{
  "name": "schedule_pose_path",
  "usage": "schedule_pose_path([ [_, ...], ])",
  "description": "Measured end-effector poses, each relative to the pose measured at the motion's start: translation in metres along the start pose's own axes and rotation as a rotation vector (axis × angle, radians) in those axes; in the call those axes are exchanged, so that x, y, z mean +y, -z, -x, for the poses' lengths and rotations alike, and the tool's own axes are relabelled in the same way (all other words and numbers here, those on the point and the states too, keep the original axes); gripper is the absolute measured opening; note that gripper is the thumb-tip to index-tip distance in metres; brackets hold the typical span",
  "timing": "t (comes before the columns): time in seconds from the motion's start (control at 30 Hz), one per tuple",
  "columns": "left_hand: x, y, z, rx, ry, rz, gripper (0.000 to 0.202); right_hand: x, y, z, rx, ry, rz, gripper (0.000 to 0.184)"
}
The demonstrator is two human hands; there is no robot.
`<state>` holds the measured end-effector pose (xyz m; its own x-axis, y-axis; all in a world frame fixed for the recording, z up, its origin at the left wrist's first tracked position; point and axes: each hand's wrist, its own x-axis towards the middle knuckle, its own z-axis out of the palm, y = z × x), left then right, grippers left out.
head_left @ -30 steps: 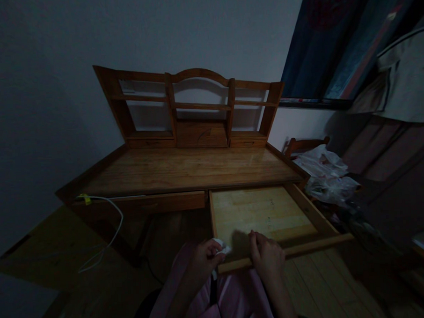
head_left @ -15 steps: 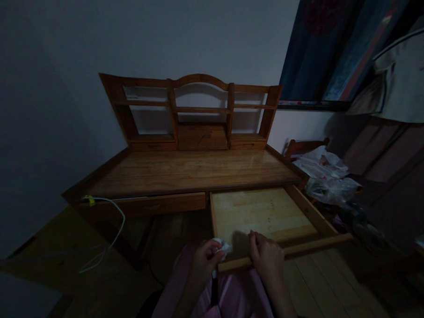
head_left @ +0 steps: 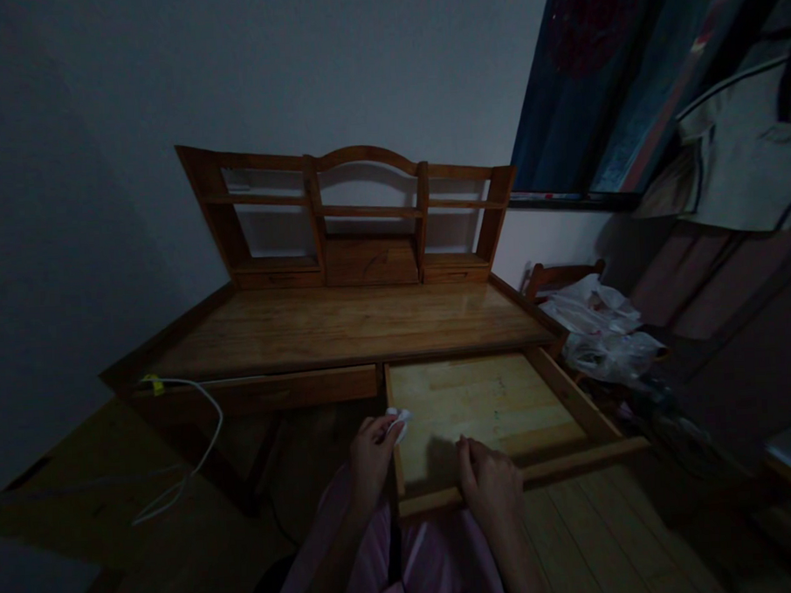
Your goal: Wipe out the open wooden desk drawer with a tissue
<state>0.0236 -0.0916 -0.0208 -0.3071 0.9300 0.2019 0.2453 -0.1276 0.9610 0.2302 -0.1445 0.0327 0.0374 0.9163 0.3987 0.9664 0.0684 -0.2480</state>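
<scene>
My left hand [head_left: 369,459] pinches a crumpled white tissue [head_left: 399,421] over the left side wall of a pulled-out wooden drawer [head_left: 589,456]. The dim light leaves open whether it is paper or thin cloth. My right hand [head_left: 492,483] is closed above the drawer's front board, fingers curled and thumb side up. Whatever its fingertips hold, if anything, is too small to tell. Pale boards with a few faint marks form the drawer's bottom, and a hand shadow falls on them. The drawer belongs to a wooden desk [head_left: 357,324].
A second drawer [head_left: 288,390] at the left is nearly closed. A white cable [head_left: 214,427] with a yellow tag hangs over the desk's left front. Behind the desktop stands a wooden shelf unit [head_left: 371,258]. Plastic bags [head_left: 592,305] lie on a chair at the right.
My left hand has moved forward with the tissue, from the drawer's front left corner along its left wall. My right hand stays closed by the front board. The view has shifted slightly.
</scene>
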Motion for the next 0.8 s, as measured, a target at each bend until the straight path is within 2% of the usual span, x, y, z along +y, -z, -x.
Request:
schedule_pose_path([
  [0.2, -0.005, -0.003, -0.026, 0.052, 0.026, 0.013, 0.036, 0.002, -0.002, 0.0, -0.009, 0.003, -0.004, 0.043],
  [0.37, -0.008, -0.004, -0.046, 0.048, 0.065, 0.086, 0.039, 0.003, -0.002, 0.0, -0.016, 0.004, 0.014, 0.042],
  [0.63, -0.009, -0.009, -0.066, 0.076, 0.085, 0.137, 0.038, 0.001, 0.0, 0.0, 0.001, 0.005, 0.027, 0.04],
  [0.8, -0.017, -0.01, -0.074, 0.073, 0.091, 0.169, 0.041, 0.001, -0.002, -0.001, 0.001, 0.001, 0.035, 0.04],
])
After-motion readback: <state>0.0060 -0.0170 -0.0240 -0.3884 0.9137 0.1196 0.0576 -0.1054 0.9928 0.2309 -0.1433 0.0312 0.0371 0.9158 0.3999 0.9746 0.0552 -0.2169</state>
